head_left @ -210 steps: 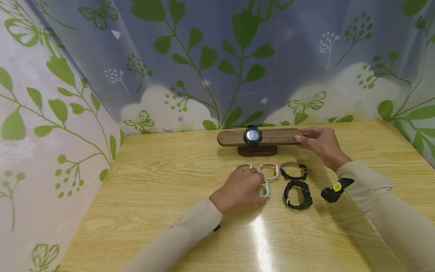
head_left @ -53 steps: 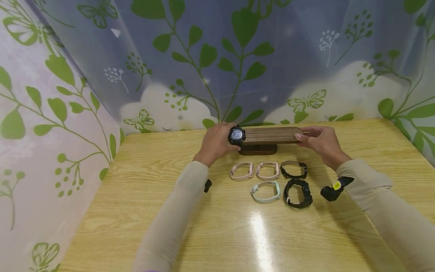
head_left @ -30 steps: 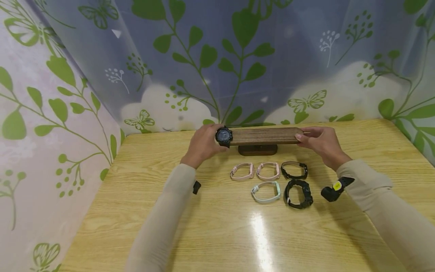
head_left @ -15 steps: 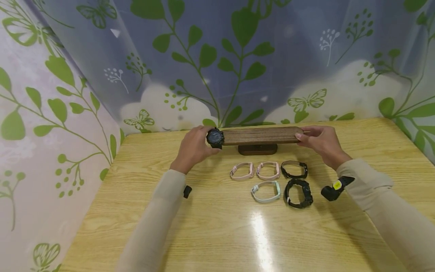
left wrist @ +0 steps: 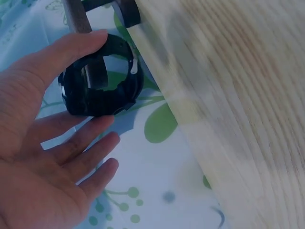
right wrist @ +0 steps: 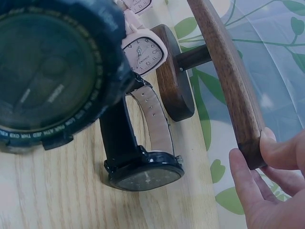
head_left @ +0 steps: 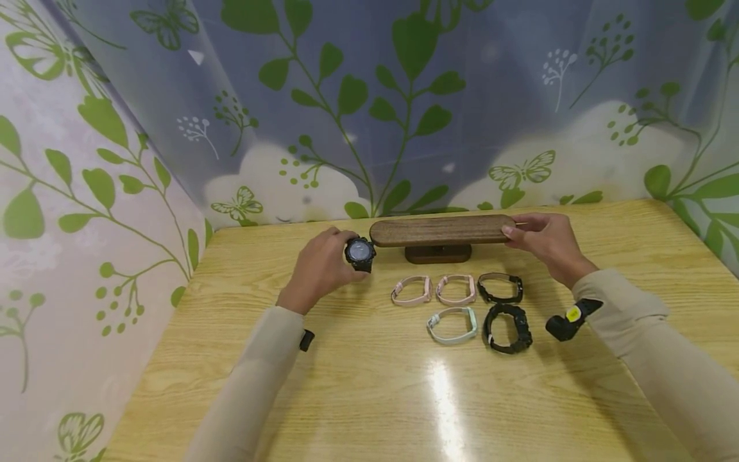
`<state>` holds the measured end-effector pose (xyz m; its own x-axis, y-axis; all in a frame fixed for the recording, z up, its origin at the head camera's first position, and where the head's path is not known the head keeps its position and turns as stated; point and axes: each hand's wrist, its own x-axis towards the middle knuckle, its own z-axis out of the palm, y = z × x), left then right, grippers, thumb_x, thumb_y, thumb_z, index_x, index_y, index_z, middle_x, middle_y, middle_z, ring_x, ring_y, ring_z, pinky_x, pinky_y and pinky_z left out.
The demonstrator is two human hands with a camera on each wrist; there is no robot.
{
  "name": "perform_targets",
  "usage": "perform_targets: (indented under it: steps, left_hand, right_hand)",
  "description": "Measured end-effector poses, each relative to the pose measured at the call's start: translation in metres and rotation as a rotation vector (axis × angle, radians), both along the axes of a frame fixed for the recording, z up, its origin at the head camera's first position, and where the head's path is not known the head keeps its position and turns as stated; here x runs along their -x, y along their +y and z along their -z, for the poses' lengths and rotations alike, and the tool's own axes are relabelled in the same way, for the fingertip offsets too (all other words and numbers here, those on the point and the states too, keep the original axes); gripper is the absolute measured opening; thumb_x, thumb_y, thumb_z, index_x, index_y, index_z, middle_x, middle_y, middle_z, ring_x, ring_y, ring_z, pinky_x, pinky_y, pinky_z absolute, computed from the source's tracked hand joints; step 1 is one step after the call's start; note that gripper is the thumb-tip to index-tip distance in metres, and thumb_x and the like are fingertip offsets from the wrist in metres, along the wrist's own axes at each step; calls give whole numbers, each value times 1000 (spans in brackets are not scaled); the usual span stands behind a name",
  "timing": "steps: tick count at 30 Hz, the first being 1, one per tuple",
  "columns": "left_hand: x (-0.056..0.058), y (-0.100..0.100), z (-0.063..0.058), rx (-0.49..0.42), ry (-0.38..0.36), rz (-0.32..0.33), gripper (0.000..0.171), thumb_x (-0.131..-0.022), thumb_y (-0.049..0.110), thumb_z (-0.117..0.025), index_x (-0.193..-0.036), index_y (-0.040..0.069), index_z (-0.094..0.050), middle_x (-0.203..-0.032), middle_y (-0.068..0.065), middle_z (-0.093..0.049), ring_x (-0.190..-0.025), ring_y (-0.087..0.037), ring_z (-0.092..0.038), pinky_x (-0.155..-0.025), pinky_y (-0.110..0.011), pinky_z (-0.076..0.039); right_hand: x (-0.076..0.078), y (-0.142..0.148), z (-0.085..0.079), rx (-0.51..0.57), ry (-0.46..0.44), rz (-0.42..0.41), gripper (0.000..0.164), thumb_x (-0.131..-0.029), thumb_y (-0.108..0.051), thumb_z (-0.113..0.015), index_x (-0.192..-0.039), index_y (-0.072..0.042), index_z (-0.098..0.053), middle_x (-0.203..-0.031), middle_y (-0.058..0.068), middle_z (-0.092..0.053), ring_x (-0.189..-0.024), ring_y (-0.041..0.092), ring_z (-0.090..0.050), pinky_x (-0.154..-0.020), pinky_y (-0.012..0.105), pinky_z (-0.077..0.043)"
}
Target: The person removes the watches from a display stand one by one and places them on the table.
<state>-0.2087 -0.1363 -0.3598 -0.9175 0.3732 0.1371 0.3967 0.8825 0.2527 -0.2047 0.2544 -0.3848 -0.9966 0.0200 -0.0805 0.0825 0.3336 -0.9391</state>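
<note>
My left hand [head_left: 323, 266] pinches a black digital wristwatch [head_left: 360, 251] just off the left end of a dark wooden watch stand [head_left: 441, 231]. In the left wrist view the thumb and fingertips hold the closed-loop black watch [left wrist: 102, 102], with the other fingers loosely spread below. Beyond its loop shows the stand's bar [left wrist: 78, 19]. My right hand [head_left: 548, 244] grips the bar's right end between thumb and fingers; the right wrist view shows this hand [right wrist: 276, 176] on the bar [right wrist: 233, 81]. The bar carries no watch and stands upright on its oval base [head_left: 439, 255].
In front of the stand lie two pink watches [head_left: 411, 291], a mint green watch [head_left: 452, 326], a thin black watch [head_left: 500, 289] and a chunky black watch [head_left: 507, 329]. The wooden table [head_left: 277, 385] meets a leaf-patterned curtain [head_left: 323, 128] at its back edge.
My left hand has slid the black watch leftward along the bar and off its left end, then lowered it slightly. My right hand has kept its grip on the bar.
</note>
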Motion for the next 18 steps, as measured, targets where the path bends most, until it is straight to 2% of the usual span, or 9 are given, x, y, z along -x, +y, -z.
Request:
perform_targets:
  steps: [4,10,15,18]
  left_hand:
    - [-8,2,0,47,-38,15,73,-72,40,-93,-131,5,-66,-116,-13,-64,-99,-30,-64,-88,-46,-56]
    - [-20,3,4,89,-39,62,72,-72,43,-92,-129,6,-67,-115,-12,-62,-98,-30,-64,-87,-47,-57]
    - [-31,5,9,98,-39,81,70,-71,42,-92,-127,6,-68,-113,-11,-62,-96,-29,-64,-86,-46,-58]
    - [-37,7,12,97,-33,95,68,-71,42,-93,-124,7,-69,-110,-10,-62,-94,-27,-64,-85,-45,-59]
  right_hand:
    - [0,0,0,2,-3,1,59,-102,-28,-64,-148,5,-46,-132,26,-55,-86,-1,-70,-106,52,-47]
    - [0,0,0,2,-3,-1,59,-102,-28,-63,-148,5,-46,-133,24,-55,-89,1,-71,-104,49,-49]
    - [0,-1,-1,4,-3,-1,59,-102,-27,-64,-148,6,-46,-129,20,-57,-89,1,-71,-103,46,-51]
    - [0,0,-1,3,1,-1,59,-102,-27,-65,-147,5,-47,-123,13,-60,-90,1,-71,-102,44,-52]
